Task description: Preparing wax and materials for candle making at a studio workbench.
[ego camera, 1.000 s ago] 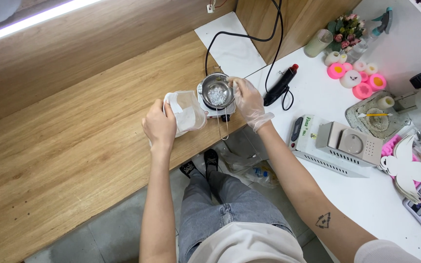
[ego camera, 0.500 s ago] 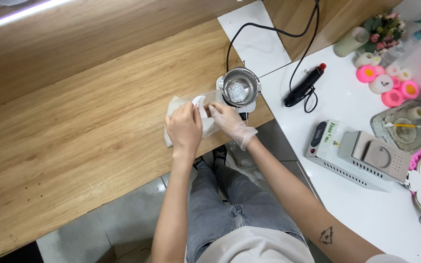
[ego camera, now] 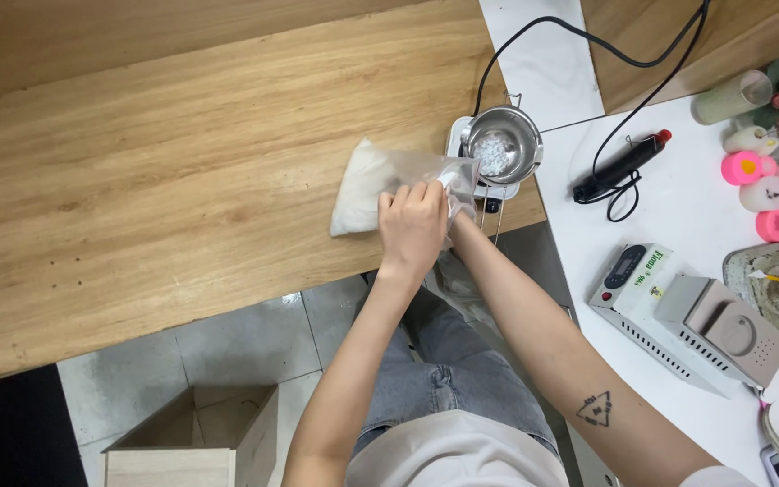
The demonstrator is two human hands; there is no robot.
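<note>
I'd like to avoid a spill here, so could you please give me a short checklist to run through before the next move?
1. Clear plastic bag of white granules lies flat on the wooden table: ok.
2. Bare left hand grips the bag's open end: ok.
3. Gloved right hand, mostly hidden behind the left: grip cannot tell.
4. Bag mouth sealed: cannot tell.
5. Small steel pot upright, white flakes inside: ok.
6. Black cord clear of both hands: ok.

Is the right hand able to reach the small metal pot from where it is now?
Probably yes: the right hand is beside the metal pot, with only the clear bag corner between them.
</note>
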